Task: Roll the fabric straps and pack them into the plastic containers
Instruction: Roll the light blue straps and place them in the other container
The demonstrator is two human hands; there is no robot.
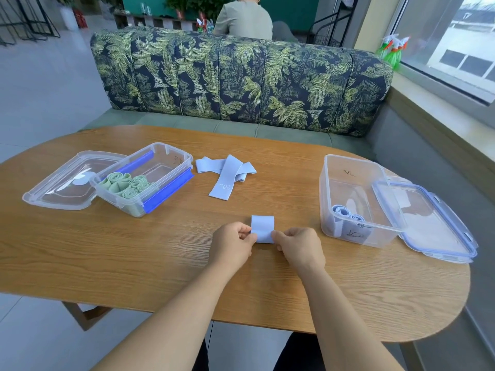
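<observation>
Both hands meet over the near middle of the wooden table (107, 258): the left hand (230, 243) and right hand (300, 247) each pinch a side of a pale blue strap (263, 228). Loose blue straps (226, 172) lie beyond; green rolls (124, 184) fill the left container (171, 167), and blue rolls (347, 214) sit in the right container (329, 183)

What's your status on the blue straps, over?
Left hand and right hand pinch blue strap, mid-roll. Blue rolls in right box; loose straps farther out. Path to box clear.
</observation>
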